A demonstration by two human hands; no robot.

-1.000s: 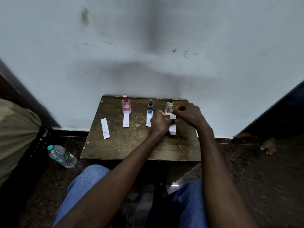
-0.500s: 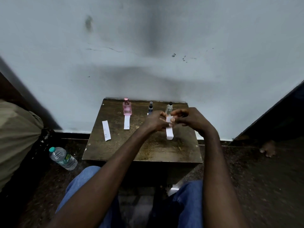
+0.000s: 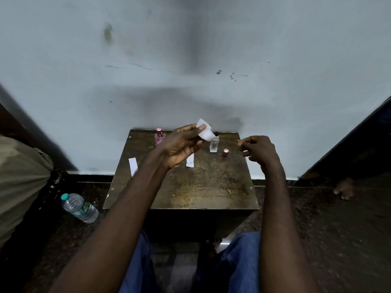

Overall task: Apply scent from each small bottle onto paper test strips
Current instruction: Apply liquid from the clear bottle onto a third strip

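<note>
My left hand (image 3: 182,144) is raised above the small wooden table (image 3: 190,187) and pinches a white paper test strip (image 3: 204,130), which looks bent. My right hand (image 3: 258,150) hovers at the table's right side, fingers loosely curled and holding nothing. A clear glass bottle (image 3: 214,143) stands at the back, just below the held strip. A pink bottle (image 3: 159,137) stands at the back left. A small pink-capped item (image 3: 225,152) stands to the right of the clear bottle. One strip (image 3: 190,160) lies under my left hand; another strip (image 3: 132,163) lies near the left edge.
The table stands against a pale wall (image 3: 190,70). A plastic water bottle (image 3: 79,207) lies on the dark floor to the left. A beige cloth bulk (image 3: 19,182) is at far left. Someone's bare foot (image 3: 343,188) shows at right. My jeans-clad knees (image 3: 239,263) are below the table.
My hands have come apart. The left hand lifted the strip up and away from the table; the right hand let go and moved right. A small pink-capped item now shows beside the clear bottle.
</note>
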